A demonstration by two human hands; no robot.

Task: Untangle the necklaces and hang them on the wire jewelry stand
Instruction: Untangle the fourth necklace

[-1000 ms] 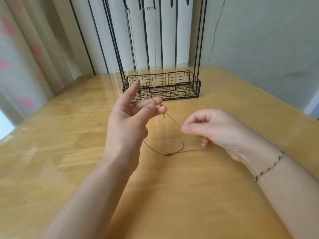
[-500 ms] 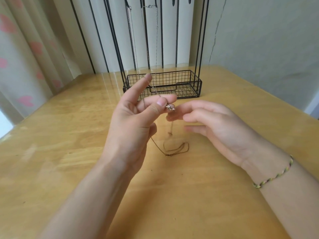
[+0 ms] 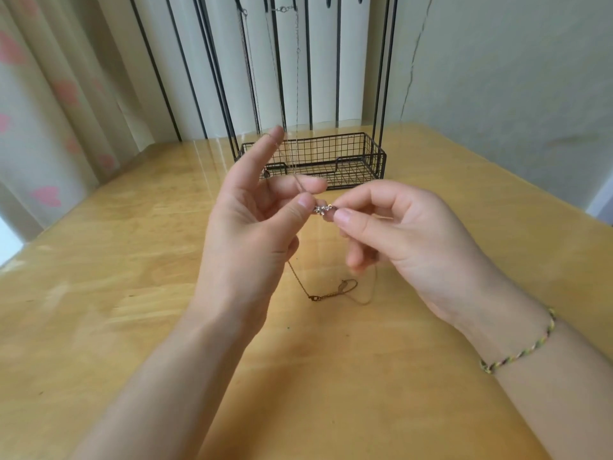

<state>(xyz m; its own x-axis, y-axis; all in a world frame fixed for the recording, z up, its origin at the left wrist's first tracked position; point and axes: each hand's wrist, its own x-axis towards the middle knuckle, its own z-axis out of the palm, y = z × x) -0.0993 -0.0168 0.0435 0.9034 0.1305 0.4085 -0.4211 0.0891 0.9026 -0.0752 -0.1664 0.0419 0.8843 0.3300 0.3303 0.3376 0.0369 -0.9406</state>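
Both hands up above the counter [image 3: 99,293], almost touching at the fingertips. Left hand [image 3: 252,234] with palm side toward the camera, thumb and a bent finger pinched on one end of a small sparkling pendant [image 3: 322,210], forefinger stretched up and away. Right hand [image 3: 408,240] opposite, thumb and forefinger pinched on the pendant's other end, remaining fingers curled beneath. Pendant thus right between the two sets of fingertips, clamped from both sides, in the air and clear of the wood.

Below the hands, a fine gold-coloured necklace chain [image 3: 335,292]: down from behind the left palm to the counter, looped loosely there with its clasp [image 3: 314,297] flat on the wood, then up again toward the right hand's lower fingers. Join between chain and pendant too fine to make out.

Behind the hands, toward the far edge of the counter, the black wire jewelry stand [image 3: 376,161]: mesh basket at the foot, tall thin uprights running out of the top of the frame. Hung from high on it, a couple of thin chains [image 3: 297,71], straight down toward the basket, close by the raised left forefinger; in front of it or behind, hard to tell.

On the right wrist, a braided yellow-green bracelet [image 3: 524,348]. At the left, a pale curtain [image 3: 49,127] with pink shapes. At the right, a plain wall [image 3: 514,78] with a hairline crack.
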